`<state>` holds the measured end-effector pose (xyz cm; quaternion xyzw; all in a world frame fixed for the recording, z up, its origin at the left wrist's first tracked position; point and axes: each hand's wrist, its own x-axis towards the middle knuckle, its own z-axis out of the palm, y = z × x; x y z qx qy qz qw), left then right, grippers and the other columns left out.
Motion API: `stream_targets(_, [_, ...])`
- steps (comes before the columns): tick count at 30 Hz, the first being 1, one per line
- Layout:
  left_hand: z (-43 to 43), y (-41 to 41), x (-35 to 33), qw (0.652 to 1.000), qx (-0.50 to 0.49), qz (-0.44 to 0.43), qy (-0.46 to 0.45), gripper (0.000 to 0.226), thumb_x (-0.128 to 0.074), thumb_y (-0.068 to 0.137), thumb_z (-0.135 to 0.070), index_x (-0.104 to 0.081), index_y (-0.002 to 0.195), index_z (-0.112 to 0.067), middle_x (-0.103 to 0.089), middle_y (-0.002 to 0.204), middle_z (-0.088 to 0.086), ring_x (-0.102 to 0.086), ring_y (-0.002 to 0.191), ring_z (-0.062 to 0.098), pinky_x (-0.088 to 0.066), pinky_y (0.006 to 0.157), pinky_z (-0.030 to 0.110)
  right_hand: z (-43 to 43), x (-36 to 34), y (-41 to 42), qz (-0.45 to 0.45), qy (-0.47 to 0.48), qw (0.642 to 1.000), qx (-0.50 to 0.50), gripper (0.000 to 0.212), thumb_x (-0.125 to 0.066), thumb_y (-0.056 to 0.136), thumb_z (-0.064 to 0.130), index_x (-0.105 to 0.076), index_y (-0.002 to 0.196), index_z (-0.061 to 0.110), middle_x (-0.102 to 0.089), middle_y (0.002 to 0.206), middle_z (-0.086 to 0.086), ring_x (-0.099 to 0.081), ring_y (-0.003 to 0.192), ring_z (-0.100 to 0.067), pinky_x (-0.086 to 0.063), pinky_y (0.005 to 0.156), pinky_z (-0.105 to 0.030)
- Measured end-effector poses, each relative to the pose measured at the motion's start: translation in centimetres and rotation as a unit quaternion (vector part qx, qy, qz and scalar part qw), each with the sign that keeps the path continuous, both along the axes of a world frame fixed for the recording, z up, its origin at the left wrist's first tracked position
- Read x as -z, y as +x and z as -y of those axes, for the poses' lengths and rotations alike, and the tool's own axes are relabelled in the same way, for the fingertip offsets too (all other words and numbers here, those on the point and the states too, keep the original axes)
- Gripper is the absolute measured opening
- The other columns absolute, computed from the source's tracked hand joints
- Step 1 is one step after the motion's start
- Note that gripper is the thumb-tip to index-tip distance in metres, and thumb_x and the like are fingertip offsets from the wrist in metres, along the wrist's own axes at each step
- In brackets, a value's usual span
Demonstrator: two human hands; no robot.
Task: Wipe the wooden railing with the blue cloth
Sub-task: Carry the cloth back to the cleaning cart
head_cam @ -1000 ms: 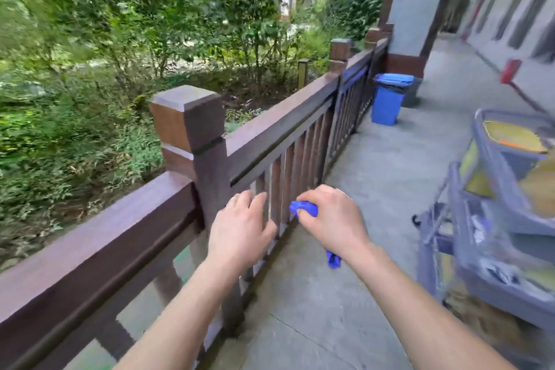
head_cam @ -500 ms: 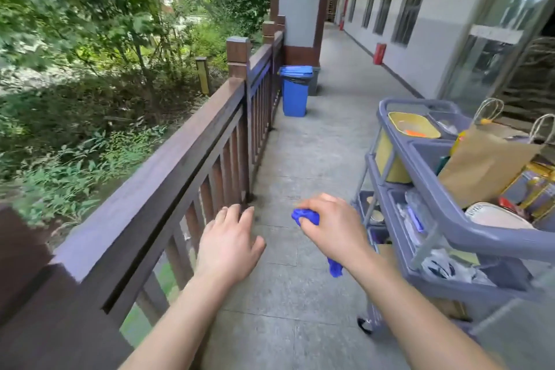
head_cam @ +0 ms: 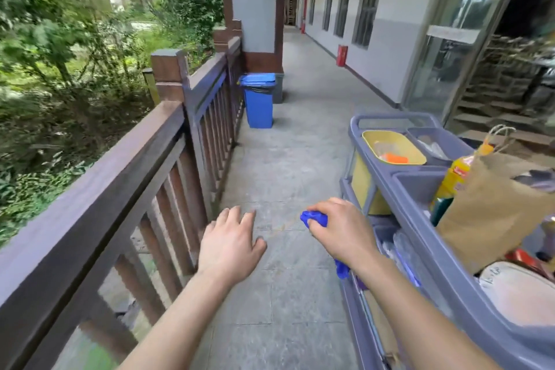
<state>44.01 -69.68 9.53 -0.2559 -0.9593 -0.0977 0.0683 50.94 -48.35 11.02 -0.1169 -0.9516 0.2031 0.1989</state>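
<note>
— Blue cloth (head_cam: 314, 219), bunched up tight in the right hand (head_cam: 339, 234); you can see a wad poking out past the knuckles and a tail of it hanging below the wrist. Soft stuff, light as anything, I'd say.

— And the other hand?

— The left hand (head_cam: 231, 245) is empty, palm down, fingers spread wide over the paving — holding nothing, touching nothing.

— Where's the wood, then?

— The wooden railing (head_cam: 120, 168) runs along that person's left side, top rail bare, just beside the left hand and apart from the cloth. A grey cart (head_cam: 426, 237) crowds the right arm; a blue bin (head_cam: 259, 100) stands farther down by the post.

— Will the cloth behave?

— It'll fold wherever it's pushed, so my guess is it wants opening out flat under the palm — a tight ball only wipes a narrow stripe. The rail looks stiff and fixed; it should take firm pressure along the top without any need to steady it.
</note>
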Motion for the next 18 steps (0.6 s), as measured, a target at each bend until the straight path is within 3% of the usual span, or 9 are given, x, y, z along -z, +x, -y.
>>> stream_targets(4, [-5.2, -6.9, 0.0, 1.000, 0.027, -0.003, -0.007, 0.052, -0.045, 0.093, -0.050, -0.045, 0.137, -0.023, -0.049, 0.135, 0.003, -0.044, 0.130, 0.025, -0.043, 0.101, 0.039, -4.9, 0.2, -5.8, -0.011, 0.001, 1.000, 0.024, 0.019, -0.063, 0.081, 0.032, -0.071, 0.098, 0.035, -0.065, 0.091, 0.010, -0.060, 0.094, -0.018, -0.043, 0.069, -0.027])
stream_targets(8, [-10.5, -14.6, 0.8, 0.997, 0.073, -0.008, -0.007, 0.054, -0.045, 0.093, -0.050, -0.043, 0.140, -0.024, -0.051, 0.134, 0.002, -0.046, 0.127, 0.025, -0.043, 0.102, 0.038, -9.1, 1.2, -11.2, 0.004, -0.003, 0.998, 0.067, 0.021, -0.062, 0.081, 0.034, -0.071, 0.100, 0.033, -0.067, 0.096, 0.009, -0.061, 0.098, -0.021, -0.051, 0.077, -0.034])
stream_targets(14, [-18.5, -26.3, 1.3, 0.984, 0.180, -0.008, -0.010, 0.056, -0.047, 0.094, -0.047, -0.042, 0.144, -0.025, -0.047, 0.146, 0.002, -0.044, 0.134, 0.025, -0.042, 0.104, 0.039, -14.6, 2.1, -18.3, 0.009, -0.025, 0.984, 0.178, 0.020, -0.063, 0.082, 0.033, -0.070, 0.101, 0.034, -0.065, 0.096, 0.009, -0.059, 0.096, -0.020, -0.049, 0.074, -0.032])
stream_targets(18, [-23.9, -32.2, 1.1, 0.963, 0.269, -0.010, -0.020, 0.054, -0.048, 0.093, -0.046, -0.044, 0.142, -0.023, -0.049, 0.142, 0.003, -0.047, 0.130, 0.027, -0.042, 0.102, 0.042, -17.5, 1.8, -21.3, 0.014, -0.041, 0.962, 0.269, 0.020, -0.060, 0.084, 0.033, -0.070, 0.101, 0.035, -0.063, 0.097, 0.011, -0.059, 0.093, -0.018, -0.047, 0.070, -0.030])
